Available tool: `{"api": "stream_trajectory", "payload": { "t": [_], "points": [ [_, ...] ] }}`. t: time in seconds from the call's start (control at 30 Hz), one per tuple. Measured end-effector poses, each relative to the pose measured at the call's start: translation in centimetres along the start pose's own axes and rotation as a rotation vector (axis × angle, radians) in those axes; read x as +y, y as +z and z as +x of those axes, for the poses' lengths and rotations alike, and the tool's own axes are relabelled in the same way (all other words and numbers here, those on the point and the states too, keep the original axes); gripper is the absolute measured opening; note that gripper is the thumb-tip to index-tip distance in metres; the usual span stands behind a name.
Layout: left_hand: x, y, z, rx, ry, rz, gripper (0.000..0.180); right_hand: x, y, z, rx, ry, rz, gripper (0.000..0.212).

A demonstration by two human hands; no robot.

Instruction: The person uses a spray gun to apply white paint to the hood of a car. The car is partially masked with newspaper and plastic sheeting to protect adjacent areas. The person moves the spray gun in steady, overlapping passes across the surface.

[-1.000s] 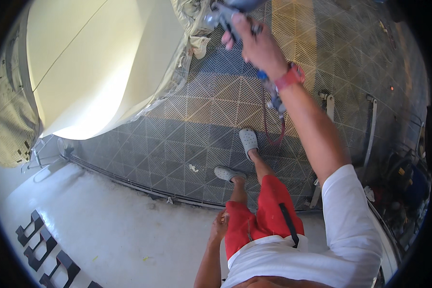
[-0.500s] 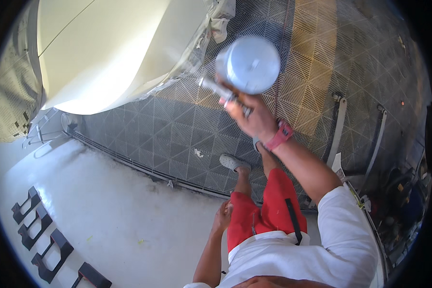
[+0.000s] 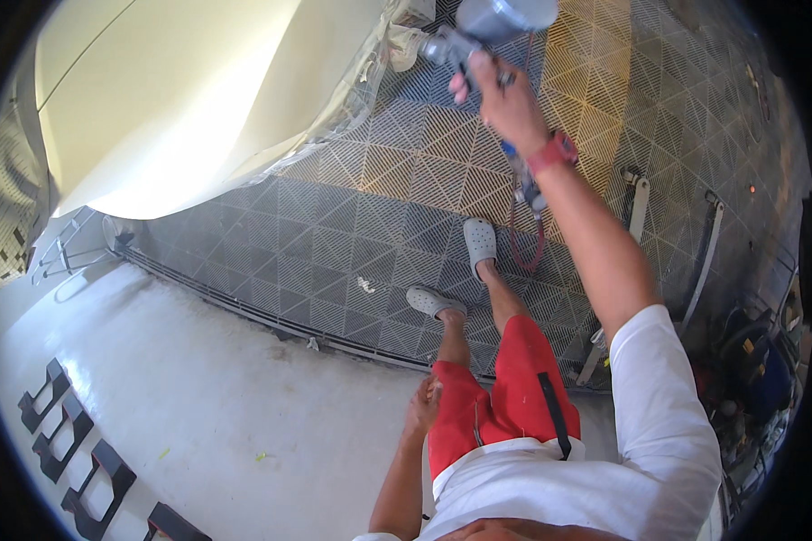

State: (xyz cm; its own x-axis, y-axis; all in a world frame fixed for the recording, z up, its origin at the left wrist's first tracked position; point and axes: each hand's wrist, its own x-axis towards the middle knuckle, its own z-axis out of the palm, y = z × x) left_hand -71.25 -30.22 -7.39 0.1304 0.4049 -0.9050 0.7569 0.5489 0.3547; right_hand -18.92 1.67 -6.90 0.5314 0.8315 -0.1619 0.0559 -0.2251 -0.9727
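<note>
My right hand (image 3: 514, 106), with a red watch (image 3: 553, 153) on its wrist, is closed round the handle of a spray gun (image 3: 457, 47). The gun is slightly blurred. Its pale round cup (image 3: 507, 14) is cut off by the top edge of the view. Left of the nozzle is a pale, glossy body panel (image 3: 180, 99) edged with masking paper and film. A red hose (image 3: 539, 257) hangs below my wrist. My left hand (image 3: 422, 408) hangs beside my red shorts, fingers loosely bent and apart, with nothing visible in it.
Grey and yellow grid tiles (image 3: 334, 243) lie underfoot, bordered by a dark rail (image 3: 271, 329) and a pale floor (image 3: 207, 406). Several black angular parts (image 3: 99, 491) lie at lower left. Metal arms (image 3: 639, 207) and dark clutter (image 3: 753, 347) are on the right.
My right hand and the spray gun have moved up and away from me, closer to the panel's far edge. One foot and the hose now show more fully. My left hand stays by my thigh.
</note>
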Motion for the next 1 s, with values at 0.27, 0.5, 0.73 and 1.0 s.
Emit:
{"api": "stream_trajectory", "payload": {
  "t": [0.27, 0.5, 0.73, 1.0],
  "points": [
    [2.2, -0.7, -0.1, 0.005, -0.061, 0.0, 0.045, 3.2, 0.4, 3.9, 0.253, 0.032, 0.053, 0.057],
    [3.7, -1.1, 0.7, -0.013, -0.064, -0.018, 0.04, 7.5, 7.5, -7.5, -0.289, -0.086, 0.202, 0.036],
    [5.6, -1.5, 1.3, -0.03, -0.119, -0.071, 0.047, 10.3, 7.3, -1.7, -0.165, 0.029, 0.024, 0.045],
    [2.0, -0.2, 0.9, 0.015, -0.102, -0.192, 0.044, 10.8, 5.8, 10.2, 0.414, 0.188, -0.041, 0.054]
  ]
}}
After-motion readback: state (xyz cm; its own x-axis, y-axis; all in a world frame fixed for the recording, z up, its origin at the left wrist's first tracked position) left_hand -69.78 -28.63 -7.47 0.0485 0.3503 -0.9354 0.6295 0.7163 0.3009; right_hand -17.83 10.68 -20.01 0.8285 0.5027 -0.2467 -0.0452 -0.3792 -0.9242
